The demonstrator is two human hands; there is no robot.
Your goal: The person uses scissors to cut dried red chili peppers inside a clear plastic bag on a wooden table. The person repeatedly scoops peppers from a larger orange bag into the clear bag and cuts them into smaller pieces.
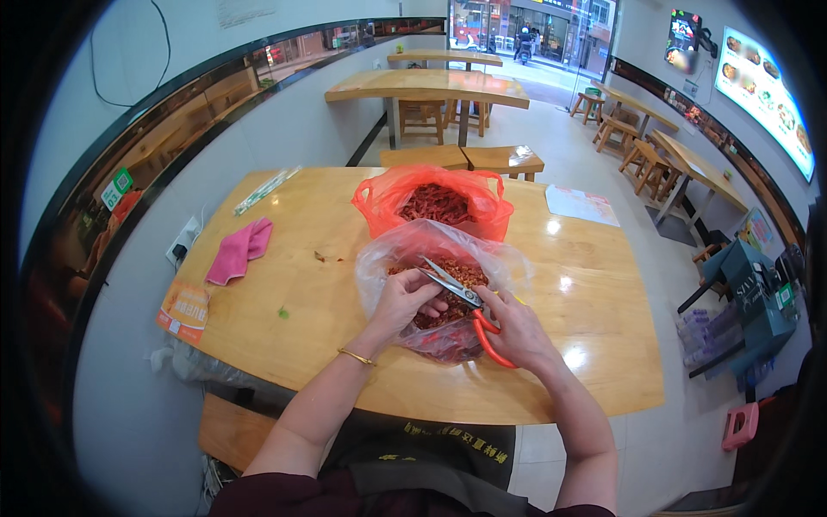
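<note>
My right hand (517, 326) holds scissors with red handles (489, 342), their blades parted and pointing up-left over a clear plastic bag (375, 255). Cut dried red chili pieces (452, 313) fill the bag. Beside the blade tips, my left hand (411, 298) has its thumb and index finger pinched together; whatever is between them is too small to make out. Just behind the clear bag, touching it, stands an open red plastic bag (387, 207) of dried red chilies (438, 205).
On the wooden table (594, 310) lie a pink cloth (239, 251), wrapped chopsticks (266, 192), an orange printed card (185, 310), a paper sheet (581, 204) and a green leaf scrap (283, 313). A wall runs along the left; wooden stools (423, 157) stand behind the table.
</note>
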